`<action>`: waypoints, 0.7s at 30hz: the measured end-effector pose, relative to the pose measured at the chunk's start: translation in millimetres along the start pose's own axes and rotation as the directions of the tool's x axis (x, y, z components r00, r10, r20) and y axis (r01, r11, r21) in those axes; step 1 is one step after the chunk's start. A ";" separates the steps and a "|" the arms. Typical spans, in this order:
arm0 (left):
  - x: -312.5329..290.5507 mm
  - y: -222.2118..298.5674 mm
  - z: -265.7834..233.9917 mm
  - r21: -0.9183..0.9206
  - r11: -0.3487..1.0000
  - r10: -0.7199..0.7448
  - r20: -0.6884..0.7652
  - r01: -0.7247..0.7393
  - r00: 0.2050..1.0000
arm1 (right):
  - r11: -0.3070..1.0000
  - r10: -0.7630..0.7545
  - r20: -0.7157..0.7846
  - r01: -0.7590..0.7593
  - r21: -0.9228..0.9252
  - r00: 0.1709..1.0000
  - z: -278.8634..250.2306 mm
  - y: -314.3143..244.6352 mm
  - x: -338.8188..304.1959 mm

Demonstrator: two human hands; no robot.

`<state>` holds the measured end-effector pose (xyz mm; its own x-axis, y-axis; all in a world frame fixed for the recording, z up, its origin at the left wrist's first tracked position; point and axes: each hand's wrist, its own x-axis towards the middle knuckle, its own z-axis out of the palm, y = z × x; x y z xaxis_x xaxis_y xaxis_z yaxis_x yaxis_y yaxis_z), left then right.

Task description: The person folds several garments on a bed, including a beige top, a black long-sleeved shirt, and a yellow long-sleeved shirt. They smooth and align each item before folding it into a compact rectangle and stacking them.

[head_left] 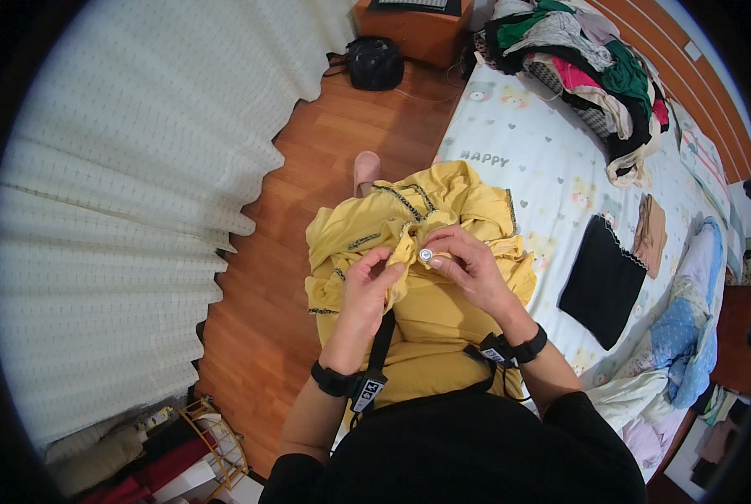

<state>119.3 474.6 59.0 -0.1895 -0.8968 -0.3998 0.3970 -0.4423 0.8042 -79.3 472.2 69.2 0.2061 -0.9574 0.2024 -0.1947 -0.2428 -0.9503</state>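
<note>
Buttoning step. The right hand (468, 265) pinches a round silver button (426, 254) between thumb and forefinger. The left hand (368, 281), just left of it, is closed on a fold of the yellow garment (430, 307). To do this well, judge that the left-hand fabric edge should stay taut and close to the button, with the button tilted edge-first toward the hole; the hole itself is not visible. The garment is mustard yellow, crumpled, with dark braided trim along its edges. It lies under both hands, against the bed (543, 168) edge.
</note>
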 end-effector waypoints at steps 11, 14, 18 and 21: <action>-1.3 -32.7 -11.6 0.302 0.912 0.288 0.010 -0.277 0.958 | 0.945 0.308 0.076 -0.314 0.085 0.948 21.2 17.1 -13.1; -4.0 -36.8 -18.0 0.388 0.851 0.358 0.063 -0.354 0.931 | 0.896 0.418 0.135 -0.433 0.103 0.898 25.7 21.1 -14.5; -10.3 -36.7 -25.3 0.531 0.809 0.262 0.058 -0.252 0.963 | 0.875 0.330 0.146 -0.361 0.323 0.932 26.6 23.7 -15.4; -12.3 -34.9 -25.8 0.587 0.741 0.310 0.133 -0.327 0.941 | 0.910 0.329 0.225 -0.372 0.186 0.917 23.9 26.5 -13.8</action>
<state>130.9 501.2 24.5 -0.1745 -0.9823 -0.0686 -0.1710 -0.0384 0.9845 -64.4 482.7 35.6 0.3407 -0.9228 -0.1800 -0.0755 0.1640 -0.9836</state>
